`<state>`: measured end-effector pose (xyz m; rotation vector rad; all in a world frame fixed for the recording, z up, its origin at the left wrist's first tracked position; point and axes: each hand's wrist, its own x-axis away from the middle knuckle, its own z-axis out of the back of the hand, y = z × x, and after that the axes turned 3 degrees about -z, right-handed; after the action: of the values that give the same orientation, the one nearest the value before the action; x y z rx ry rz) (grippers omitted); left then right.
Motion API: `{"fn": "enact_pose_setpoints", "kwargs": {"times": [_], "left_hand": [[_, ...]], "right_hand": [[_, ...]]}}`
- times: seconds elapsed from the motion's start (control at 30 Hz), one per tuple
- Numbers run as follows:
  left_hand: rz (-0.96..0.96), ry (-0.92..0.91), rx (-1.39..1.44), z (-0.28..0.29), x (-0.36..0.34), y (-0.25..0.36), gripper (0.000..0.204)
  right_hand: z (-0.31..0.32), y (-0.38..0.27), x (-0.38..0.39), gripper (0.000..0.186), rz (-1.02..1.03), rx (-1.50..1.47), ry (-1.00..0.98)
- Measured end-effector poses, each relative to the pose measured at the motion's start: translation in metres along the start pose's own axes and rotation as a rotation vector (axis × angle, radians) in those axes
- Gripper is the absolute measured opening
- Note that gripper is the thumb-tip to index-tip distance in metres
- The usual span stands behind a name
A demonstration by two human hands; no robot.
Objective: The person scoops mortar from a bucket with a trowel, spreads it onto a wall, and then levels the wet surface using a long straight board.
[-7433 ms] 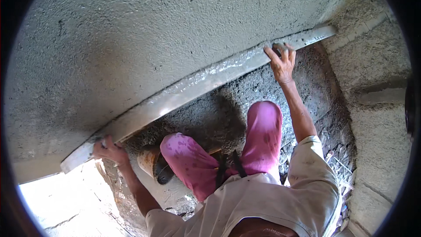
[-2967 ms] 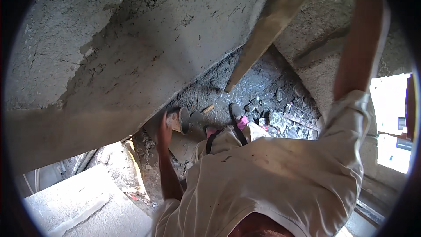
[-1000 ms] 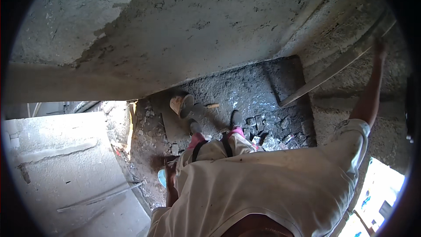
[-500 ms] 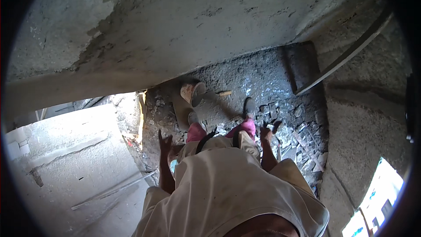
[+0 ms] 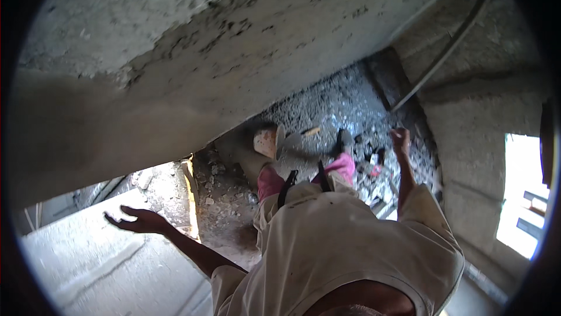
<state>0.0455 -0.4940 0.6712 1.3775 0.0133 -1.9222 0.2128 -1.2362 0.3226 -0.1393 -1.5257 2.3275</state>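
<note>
My left hand (image 5: 140, 220) reaches out to the left, over a pale slab (image 5: 111, 243), with its fingers apart and nothing in it. My right hand (image 5: 400, 139) hangs in the air over rubble (image 5: 374, 155), fingers curled into a fist; nothing sticks out of it. Ahead of my feet a stained, whitish-orange bucket (image 5: 266, 142) lies tipped with its mouth to the right. Beside that mouth is a tool with a light wooden handle (image 5: 311, 132); its head is too blurred to name.
A rough plastered wall (image 5: 234, 76) slants across the far side. A long thin pole (image 5: 444, 53) leans at the right, near a bright opening (image 5: 520, 193) in the wall. Broken stones cover the floor by my right foot. A bright-edged gap (image 5: 190, 193) lies to the left.
My left hand has swung out to the left, away from my leg. My right hand has moved forward and right, and its fingers have closed. The whole view has turned and shifted.
</note>
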Motion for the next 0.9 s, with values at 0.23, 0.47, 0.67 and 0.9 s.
{"fn": "enact_pose_setpoints", "kwargs": {"times": [0.23, 0.47, 0.67, 0.9], "left_hand": [[-0.518, 0.4, -0.051, -0.057, -0.224, -0.052, 0.067], [-0.627, 0.486, -0.038, -0.12, -0.238, -0.077, 0.055], [-0.543, 0.435, -0.083, -0.116, -0.231, -0.065, 0.069], [-0.396, 0.327, -0.114, -0.13, -0.188, -0.085, 0.067]], "right_hand": [[-0.076, -0.063, 0.254, 0.069, -0.394, 0.616, -0.517], [-0.109, -0.108, 0.326, 0.049, -0.397, 0.502, -0.249], [-0.177, -0.109, 0.338, 0.048, -0.417, 0.342, -0.348], [-0.198, -0.102, 0.33, 0.047, -0.352, 0.251, -0.452]]}}
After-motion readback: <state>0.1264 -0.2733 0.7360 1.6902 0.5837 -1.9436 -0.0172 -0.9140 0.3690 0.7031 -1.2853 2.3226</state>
